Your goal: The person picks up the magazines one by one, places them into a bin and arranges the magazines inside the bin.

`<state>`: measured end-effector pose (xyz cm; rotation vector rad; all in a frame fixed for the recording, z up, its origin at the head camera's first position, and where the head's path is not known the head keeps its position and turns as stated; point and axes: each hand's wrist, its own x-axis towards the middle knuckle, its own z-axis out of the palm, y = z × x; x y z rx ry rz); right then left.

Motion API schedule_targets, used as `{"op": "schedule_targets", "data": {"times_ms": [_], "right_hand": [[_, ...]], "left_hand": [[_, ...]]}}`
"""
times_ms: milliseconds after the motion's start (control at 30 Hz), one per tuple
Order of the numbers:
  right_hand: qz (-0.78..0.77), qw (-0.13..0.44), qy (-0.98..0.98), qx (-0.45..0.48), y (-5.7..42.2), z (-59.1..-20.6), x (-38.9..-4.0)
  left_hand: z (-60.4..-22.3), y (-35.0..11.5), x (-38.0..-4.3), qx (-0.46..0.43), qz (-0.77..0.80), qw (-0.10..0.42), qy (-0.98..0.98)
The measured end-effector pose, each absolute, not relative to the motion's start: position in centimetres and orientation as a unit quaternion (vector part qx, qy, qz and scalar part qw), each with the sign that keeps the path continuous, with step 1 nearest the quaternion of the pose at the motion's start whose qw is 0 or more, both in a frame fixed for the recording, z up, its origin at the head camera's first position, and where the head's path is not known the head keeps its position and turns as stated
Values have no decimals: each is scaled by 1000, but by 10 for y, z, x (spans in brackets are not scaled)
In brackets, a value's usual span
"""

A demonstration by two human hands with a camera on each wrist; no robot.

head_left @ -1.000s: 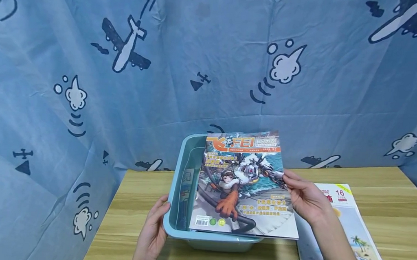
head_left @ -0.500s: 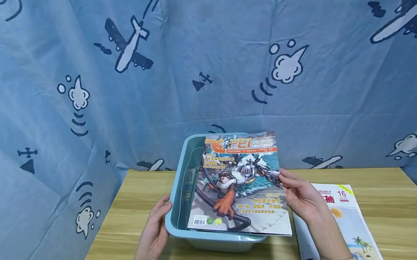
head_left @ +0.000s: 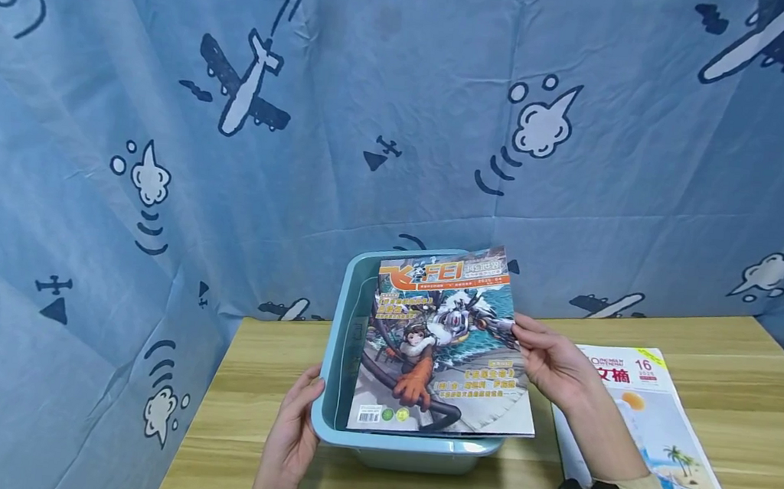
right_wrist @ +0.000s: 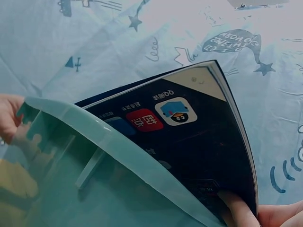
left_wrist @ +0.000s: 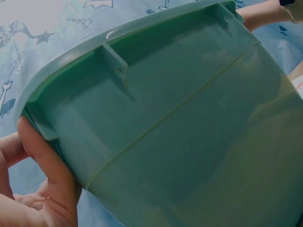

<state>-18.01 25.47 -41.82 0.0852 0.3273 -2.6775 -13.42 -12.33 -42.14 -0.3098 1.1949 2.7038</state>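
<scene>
A magazine (head_left: 449, 349) with an orange title and an illustrated cover lies tilted over the mouth of a blue-green plastic bin (head_left: 416, 461). My right hand (head_left: 558, 365) pinches its right edge. The right wrist view shows the magazine's dark back cover (right_wrist: 189, 137) sticking up past the bin's rim (right_wrist: 118, 142), with a finger of the right hand (right_wrist: 241, 208) against it. My left hand (head_left: 293, 429) grips the bin's left rim near the front corner. In the left wrist view, a finger of that hand (left_wrist: 52, 175) lies under the rim. The cover hides most of the bin's inside.
A second magazine (head_left: 682, 459), with a white and pale-blue beach cover, lies on the wooden table (head_left: 225, 431) right of the bin, partly under my right forearm. A blue curtain (head_left: 408, 123) printed with planes hangs close behind the bin.
My right hand has moved left with the magazine, bringing it further over the bin and slightly lower. The left hand keeps its grip on the rim, and the bin stays in place.
</scene>
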Motion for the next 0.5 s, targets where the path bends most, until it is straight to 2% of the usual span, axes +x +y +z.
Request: {"op": "schedule_targets", "data": {"times_ms": [500], "right_hand": [[-961, 193, 196, 27, 243, -411, -184]], "left_hand": [[-423, -123, -134, -96, 905, 82, 406]]}}
